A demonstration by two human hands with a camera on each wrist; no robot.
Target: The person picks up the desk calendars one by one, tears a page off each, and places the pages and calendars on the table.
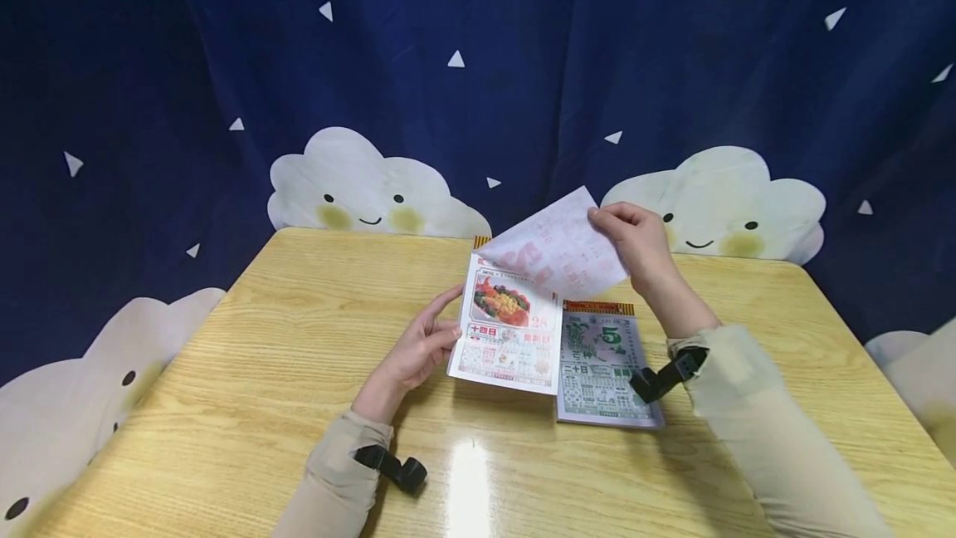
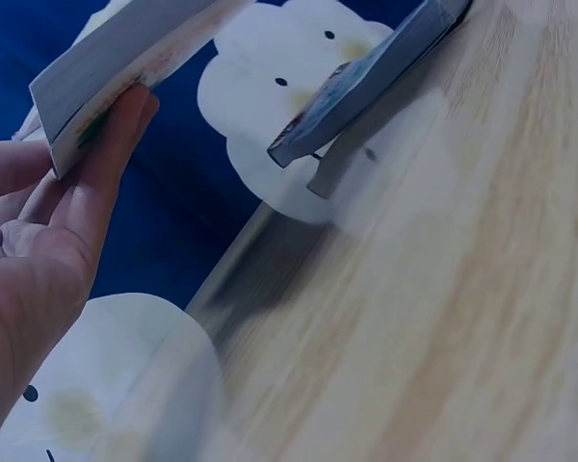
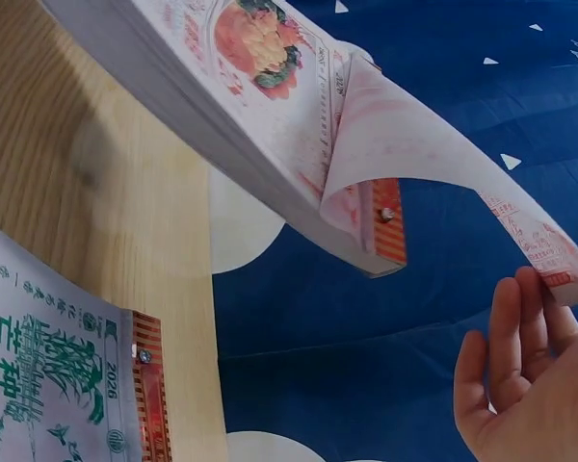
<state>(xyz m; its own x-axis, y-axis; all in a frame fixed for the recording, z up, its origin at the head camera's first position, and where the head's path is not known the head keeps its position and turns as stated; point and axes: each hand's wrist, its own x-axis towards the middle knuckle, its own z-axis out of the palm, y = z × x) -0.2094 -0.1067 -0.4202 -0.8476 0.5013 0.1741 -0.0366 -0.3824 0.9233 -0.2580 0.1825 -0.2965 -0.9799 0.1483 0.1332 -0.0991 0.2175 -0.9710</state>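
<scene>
The left hand (image 1: 420, 347) grips the left edge of the red-printed tear-off calendar (image 1: 508, 351) above the table (image 1: 224, 372). Up and right of it, the right hand (image 1: 641, 246) pinches the raised page (image 1: 560, 243), slanting from the striped binding (image 3: 387, 239)

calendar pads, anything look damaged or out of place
Only the lifted sheet looks askew: the right hand holds it slanting across the calendar pad in the left hand, curling near the binding. Whether it is torn there is unclear. The green-printed pad looks fine.
</scene>
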